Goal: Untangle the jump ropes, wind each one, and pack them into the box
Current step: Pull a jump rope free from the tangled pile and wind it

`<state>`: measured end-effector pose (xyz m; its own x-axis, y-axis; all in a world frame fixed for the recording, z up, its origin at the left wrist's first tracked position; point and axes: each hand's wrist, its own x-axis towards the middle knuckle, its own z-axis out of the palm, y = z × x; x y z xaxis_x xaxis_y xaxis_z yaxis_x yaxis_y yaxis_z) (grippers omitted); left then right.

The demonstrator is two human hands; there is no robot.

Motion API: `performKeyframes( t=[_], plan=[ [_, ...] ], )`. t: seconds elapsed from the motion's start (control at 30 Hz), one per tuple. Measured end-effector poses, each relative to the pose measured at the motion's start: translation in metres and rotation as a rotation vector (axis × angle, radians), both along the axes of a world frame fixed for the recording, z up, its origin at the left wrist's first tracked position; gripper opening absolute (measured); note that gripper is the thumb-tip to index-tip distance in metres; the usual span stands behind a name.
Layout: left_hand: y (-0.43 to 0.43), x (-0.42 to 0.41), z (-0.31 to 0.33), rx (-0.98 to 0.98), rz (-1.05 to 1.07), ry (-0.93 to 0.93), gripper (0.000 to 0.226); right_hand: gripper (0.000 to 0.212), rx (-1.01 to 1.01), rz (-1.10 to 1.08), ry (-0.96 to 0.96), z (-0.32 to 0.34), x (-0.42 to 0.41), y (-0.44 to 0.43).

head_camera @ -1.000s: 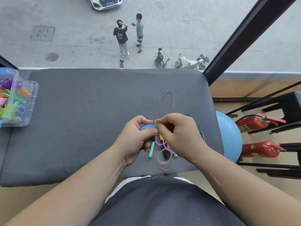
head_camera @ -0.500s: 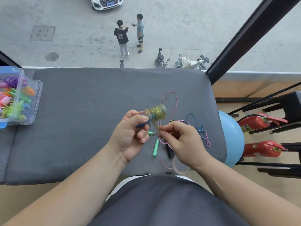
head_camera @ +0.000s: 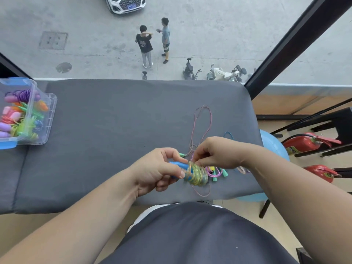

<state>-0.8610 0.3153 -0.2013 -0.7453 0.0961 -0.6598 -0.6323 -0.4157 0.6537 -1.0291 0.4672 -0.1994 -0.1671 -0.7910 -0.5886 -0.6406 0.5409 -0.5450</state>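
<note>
Grey fabric covered the padded table (head_camera: 114,130) that filled most of the view, set against a window over a street. Off its right edge a pale blue ball (head_camera: 275,149) sat on the floor, with two red fire extinguishers (head_camera: 306,143) lying just beyond it. At the table's far left edge stood the clear plastic box (head_camera: 50,119), blue-rimmed and open, holding wound ropes in purple, orange, green and pink.

Both hands worked close together over the near right part of the table. The left hand (head_camera: 158,170) had its fingers curled round a blue handle (head_camera: 179,164). The right hand (head_camera: 217,155) pinched a yellow cord between thumb and forefinger just above the coil. That cord belonged to the yellow jump rope (head_camera: 197,175), wrapped in tight turns around the end of the blue handle and held between the two hands.

On the fabric under and behind them lay the loose ropes (head_camera: 202,121): a thin pink one looping away toward the window, a blue one (head_camera: 228,134) showing past the right wrist, and a bright pink braided one (head_camera: 215,173) beside the coil, next to small green handles (head_camera: 215,178).
</note>
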Motion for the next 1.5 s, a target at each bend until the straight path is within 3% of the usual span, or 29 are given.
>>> performKeyframes(
  t=[0.13, 0.3, 0.5, 0.57, 0.67, 0.73, 0.97, 1.2, 1.27, 1.33, 1.4, 1.5],
  plan=[
    [0.000, 0.004, -0.007, -0.023, 0.018, -0.085, 0.030, 0.016, 0.050, 0.056, 0.106, 0.008, 0.005, -0.017],
    [0.001, -0.005, -0.012, -0.186, 0.087, -0.073, 0.027, 0.018, 0.014, -0.004, 0.411, 0.010, 0.023, -0.029],
    [0.018, -0.022, -0.015, -0.599, -0.004, 0.050, 0.019, 0.019, -0.082, -0.313, 0.339, 0.014, 0.020, -0.031],
    [0.019, -0.026, -0.017, -0.532, 0.126, 0.032, 0.022, 0.018, -0.097, -0.337, 0.330, 0.018, 0.020, -0.033],
    [0.016, -0.031, -0.014, -0.250, 0.353, -0.016, 0.025, 0.016, -0.145, -0.426, 0.309, 0.022, 0.024, -0.031],
    [0.017, -0.036, -0.010, -0.122, 0.393, -0.025, 0.025, 0.017, -0.218, -0.516, 0.322, 0.023, 0.026, -0.023],
    [0.027, -0.047, -0.012, -0.036, 0.527, -0.156, 0.036, 0.017, -0.351, -0.677, 0.279, 0.008, 0.033, -0.009],
    [0.027, -0.057, -0.007, 0.062, 0.717, -0.126, 0.026, 0.014, -0.586, -0.559, 0.411, 0.000, 0.050, -0.003],
    [0.025, -0.056, -0.001, 0.169, 0.755, -0.054, 0.022, 0.017, -0.707, -0.638, 0.278, 0.003, 0.048, 0.001],
    [0.025, -0.054, 0.007, 0.268, 0.747, 0.011, 0.019, 0.016, -0.795, -0.769, -0.001, 0.010, 0.046, 0.006],
    [0.027, -0.053, 0.014, 0.343, 0.701, 0.062, 0.021, 0.021, -0.808, -0.908, -0.295, 0.018, 0.045, 0.011],
    [0.029, -0.051, 0.019, 0.388, 0.632, 0.091, 0.020, 0.017, -0.761, -1.036, -0.578, 0.024, 0.044, 0.019]
  ],
)
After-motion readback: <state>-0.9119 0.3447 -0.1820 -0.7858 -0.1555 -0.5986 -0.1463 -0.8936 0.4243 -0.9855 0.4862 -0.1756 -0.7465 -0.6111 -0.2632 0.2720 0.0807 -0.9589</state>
